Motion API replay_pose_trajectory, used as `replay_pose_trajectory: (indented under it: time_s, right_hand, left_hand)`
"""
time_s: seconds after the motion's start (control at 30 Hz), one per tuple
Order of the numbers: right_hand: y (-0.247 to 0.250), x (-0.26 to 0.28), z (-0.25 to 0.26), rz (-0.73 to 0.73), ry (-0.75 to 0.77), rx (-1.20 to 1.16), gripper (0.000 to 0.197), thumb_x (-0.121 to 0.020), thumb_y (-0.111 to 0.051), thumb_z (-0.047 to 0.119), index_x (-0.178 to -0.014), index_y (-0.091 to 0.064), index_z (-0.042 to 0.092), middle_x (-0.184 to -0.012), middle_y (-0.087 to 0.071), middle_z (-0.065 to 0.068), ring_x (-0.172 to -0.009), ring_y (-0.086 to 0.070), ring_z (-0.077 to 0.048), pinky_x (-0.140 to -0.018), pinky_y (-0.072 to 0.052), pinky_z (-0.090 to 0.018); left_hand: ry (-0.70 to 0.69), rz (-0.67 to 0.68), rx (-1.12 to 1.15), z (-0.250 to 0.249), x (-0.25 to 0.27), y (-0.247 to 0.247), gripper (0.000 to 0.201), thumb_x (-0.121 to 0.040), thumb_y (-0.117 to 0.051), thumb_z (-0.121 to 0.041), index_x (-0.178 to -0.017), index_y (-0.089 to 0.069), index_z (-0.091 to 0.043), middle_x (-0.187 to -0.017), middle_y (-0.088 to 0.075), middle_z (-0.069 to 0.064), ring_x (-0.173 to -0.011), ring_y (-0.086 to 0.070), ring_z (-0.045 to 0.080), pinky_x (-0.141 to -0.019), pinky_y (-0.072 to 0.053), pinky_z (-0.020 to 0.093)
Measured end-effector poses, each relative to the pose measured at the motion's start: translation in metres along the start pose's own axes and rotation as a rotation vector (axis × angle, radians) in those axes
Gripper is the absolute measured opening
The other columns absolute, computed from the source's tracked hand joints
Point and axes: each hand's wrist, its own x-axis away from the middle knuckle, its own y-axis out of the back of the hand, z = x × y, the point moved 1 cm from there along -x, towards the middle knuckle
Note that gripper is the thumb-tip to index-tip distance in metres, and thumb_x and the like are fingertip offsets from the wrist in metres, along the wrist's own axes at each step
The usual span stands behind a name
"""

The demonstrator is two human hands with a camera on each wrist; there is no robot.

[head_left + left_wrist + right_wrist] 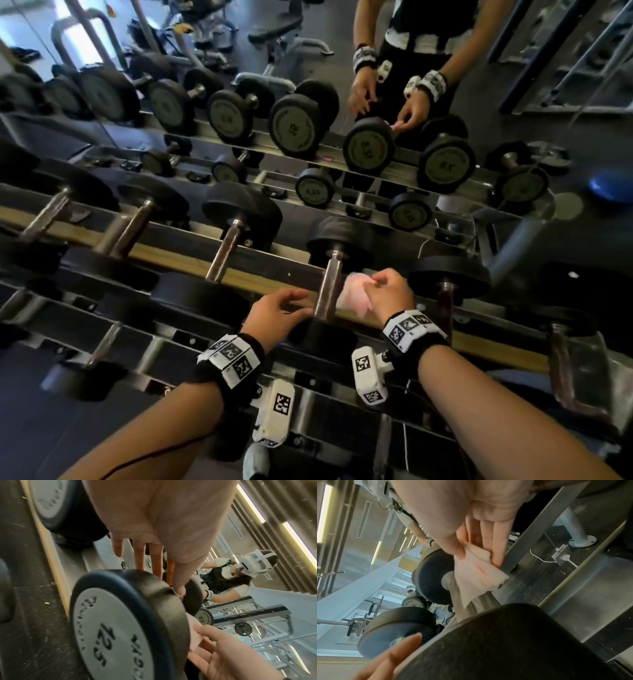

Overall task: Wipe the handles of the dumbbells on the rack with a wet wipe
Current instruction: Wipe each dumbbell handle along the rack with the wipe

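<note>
Dumbbell rack [178, 255] under both hands, steel dumbbell handle [329, 291] between them. Left hand [275, 310] loose, fingers straight, gripping nothing — beside the handle. Right hand [388, 291] pinching pale wet wipe [352, 296] — bunched at fingertips, touching the handle.

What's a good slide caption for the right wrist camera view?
Right hand pinches a pale wet wipe against a dumbbell handle on the rack.
</note>
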Motion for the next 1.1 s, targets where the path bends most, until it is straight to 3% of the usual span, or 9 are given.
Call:
replay_pose_trajectory:
  time_s: [0.2, 0.27, 0.33, 0.5, 0.67, 0.77, 0.87, 0.97, 1.1]
  right_hand:
    - [-0.018, -0.024, 0.008, -0.123, -0.061, -0.095, 0.014, -0.089, -0.058, 0.012, -0.103, -0.055, 0.012, -0.069, -0.047, 0.006, -0.055, -0.043, -0.009, -0.044, -0.032, -0.019]
    - [-0.024, -0.023, 0.009, -0.075, 0.027, -0.116, 0.015, -0.090, -0.062, 0.018, -0.104, -0.057, 0.016, -0.077, -0.060, 0.002, -0.063, -0.055, -0.012, -0.052, -0.039, -0.014]
    - [-0.031, -0.021, 0.004, 0.056, 0.134, -0.202, 0.009, -0.091, -0.064, 0.019, -0.099, -0.066, 0.022, -0.088, -0.070, -0.002, -0.080, -0.066, -0.018, -0.076, -0.054, -0.030]
    - [-0.044, -0.007, -0.013, 0.300, 0.287, -0.186, 0.021, -0.095, -0.063, 0.017, -0.112, -0.074, 0.022, -0.105, -0.074, 0.002, -0.102, -0.067, -0.012, -0.098, -0.051, -0.032]
    - [-0.033, 0.008, -0.026, 0.389, 0.445, 0.005, 0.019, -0.092, -0.066, 0.027, -0.108, -0.074, 0.035, -0.107, -0.069, 0.021, -0.104, -0.061, 0.004, -0.092, -0.040, -0.007]
    - [-0.027, 0.008, -0.025, 0.594, 0.288, -0.103, 0.014, -0.090, -0.070, 0.019, -0.098, -0.079, 0.026, -0.101, -0.075, 0.009, -0.098, -0.067, -0.007, -0.094, -0.047, -0.022]
    - [-0.014, -0.012, -0.017, 0.421, 0.145, -0.197, 0.013, -0.089, -0.068, 0.011, -0.097, -0.078, 0.012, -0.082, -0.074, 0.000, -0.079, -0.067, -0.015, -0.082, -0.053, -0.026]
    - [-0.005, -0.027, -0.012, 0.110, 0.150, -0.133, 0.024, -0.093, -0.059, 0.013, -0.110, -0.075, 0.016, -0.092, -0.075, -0.003, -0.091, -0.068, -0.018, -0.087, -0.053, -0.026]
    - [-0.025, -0.020, -0.008, 0.169, 0.191, -0.195, 0.020, -0.095, -0.060, 0.031, -0.104, -0.077, 0.027, -0.071, -0.070, 0.012, -0.063, -0.064, 0.003, -0.058, -0.044, -0.007]
  left_hand:
    - [0.017, -0.027, 0.051, 0.019, 0.005, -0.008, 0.007, -0.080, -0.079, -0.038, -0.085, -0.076, -0.041, -0.088, -0.073, -0.025, -0.089, -0.064, -0.012, -0.077, -0.041, 0.003]
    - [0.034, -0.010, 0.048, 0.023, 0.004, -0.008, 0.006, -0.080, -0.078, -0.041, -0.077, -0.076, -0.046, -0.086, -0.074, -0.024, -0.088, -0.066, -0.010, -0.078, -0.043, 0.007]
    - [0.067, -0.003, 0.070, 0.025, 0.001, -0.007, 0.007, -0.077, -0.080, -0.042, -0.075, -0.076, -0.048, -0.086, -0.074, -0.022, -0.091, -0.067, -0.005, -0.084, -0.047, 0.014]
    - [0.133, 0.027, 0.121, 0.027, -0.003, -0.004, 0.009, -0.071, -0.084, -0.045, -0.078, -0.078, -0.046, -0.086, -0.074, -0.025, -0.096, -0.068, -0.001, -0.097, -0.051, 0.026]
    - [0.148, 0.038, 0.100, 0.025, 0.000, -0.004, 0.008, -0.074, -0.081, -0.047, -0.080, -0.078, -0.043, -0.087, -0.076, -0.016, -0.093, -0.070, 0.005, -0.096, -0.054, 0.034]
    - [0.151, 0.051, 0.098, 0.022, 0.002, -0.003, 0.013, -0.076, -0.080, -0.044, -0.085, -0.080, -0.034, -0.088, -0.077, -0.012, -0.092, -0.070, 0.006, -0.095, -0.054, 0.033]
    - [0.165, 0.100, 0.131, 0.016, 0.002, 0.000, 0.017, -0.080, -0.079, -0.039, -0.089, -0.079, -0.024, -0.089, -0.077, -0.007, -0.090, -0.072, 0.010, -0.094, -0.055, 0.033]
    - [0.186, 0.147, 0.152, 0.013, 0.001, 0.002, 0.017, -0.081, -0.078, -0.038, -0.088, -0.078, -0.023, -0.087, -0.077, -0.005, -0.086, -0.073, 0.011, -0.090, -0.057, 0.031]
    - [0.189, 0.137, 0.176, 0.013, 0.001, 0.002, 0.020, -0.081, -0.078, -0.036, -0.092, -0.078, -0.019, -0.090, -0.077, -0.002, -0.089, -0.073, 0.014, -0.092, -0.056, 0.033]
